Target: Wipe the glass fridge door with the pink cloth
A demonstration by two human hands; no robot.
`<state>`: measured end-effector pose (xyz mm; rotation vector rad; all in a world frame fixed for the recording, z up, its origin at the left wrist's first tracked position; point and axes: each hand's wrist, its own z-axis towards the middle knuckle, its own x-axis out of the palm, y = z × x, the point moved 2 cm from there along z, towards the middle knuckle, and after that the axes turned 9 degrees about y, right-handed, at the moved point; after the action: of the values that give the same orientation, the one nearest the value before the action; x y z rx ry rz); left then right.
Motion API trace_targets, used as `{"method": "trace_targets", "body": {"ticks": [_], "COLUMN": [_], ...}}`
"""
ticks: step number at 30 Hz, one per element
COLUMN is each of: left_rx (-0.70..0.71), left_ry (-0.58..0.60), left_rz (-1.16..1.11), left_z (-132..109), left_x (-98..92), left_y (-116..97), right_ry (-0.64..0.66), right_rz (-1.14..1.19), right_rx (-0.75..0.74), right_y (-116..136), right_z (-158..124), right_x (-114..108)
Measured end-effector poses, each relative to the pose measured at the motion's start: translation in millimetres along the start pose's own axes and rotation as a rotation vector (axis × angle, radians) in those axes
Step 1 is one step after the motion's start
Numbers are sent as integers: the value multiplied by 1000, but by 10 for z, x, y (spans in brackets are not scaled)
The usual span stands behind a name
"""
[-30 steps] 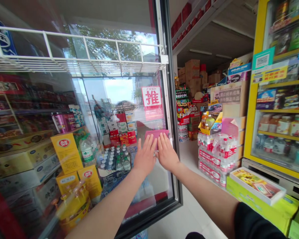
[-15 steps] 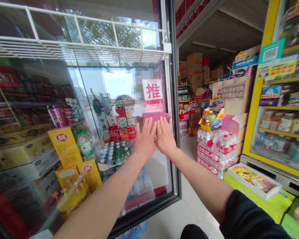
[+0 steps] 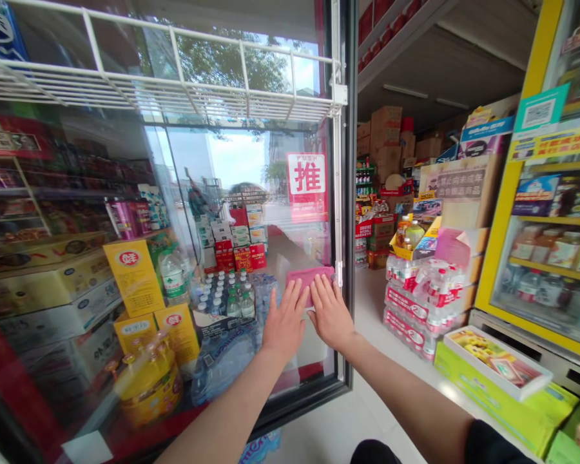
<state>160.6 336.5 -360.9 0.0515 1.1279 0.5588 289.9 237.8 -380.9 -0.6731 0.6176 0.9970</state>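
Note:
A pink cloth (image 3: 296,277) lies against the glass door (image 3: 348,212), below a red-and-white push sign (image 3: 307,179). My left hand (image 3: 285,319) is flat on the cloth's lower left part, fingers stretched out and thumb pointing up. Beside it, my right hand (image 3: 331,316) presses the cloth's right part with extended fingers, close to the door's metal edge strip (image 3: 339,245). Both hands are open, and neither has its fingers wrapped round the cloth. Their fingertips leave the cloth's top edge showing.
A white wire rack (image 3: 174,84) crosses the door's upper part. Bottles and yellow boxes (image 3: 134,277) show through the glass. To the right stand shrink-wrapped bottle packs (image 3: 410,309), a green box (image 3: 493,393) on the floor and a yellow-framed cabinet (image 3: 505,212).
Both hands and the pink cloth have slid down the glass, from just under the push sign to well below it. The view has shifted slightly.

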Motion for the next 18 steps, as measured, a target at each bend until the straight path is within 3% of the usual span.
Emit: {"method": "trace_targets", "body": {"ticks": [3,12,15,18], "left_rx": [16,-51,-59,-72], "left_ry": [-14,-191,-227,-201], "left_rz": [24,72,80,77], "left_z": [30,325,302,183], "left_x": [-152,-1008,-1098,-981], "left_y": [175,839,970,992], "right_ry": [-13,-121,-146,-144], "right_rz": [-15,10,27,28], "right_rx": [-36,-96,-94,-92], "right_y": [-55,-21,101,243], "right_z": [137,1107,1242,1169], "right_x": [-138,-855,-931,-805]}}
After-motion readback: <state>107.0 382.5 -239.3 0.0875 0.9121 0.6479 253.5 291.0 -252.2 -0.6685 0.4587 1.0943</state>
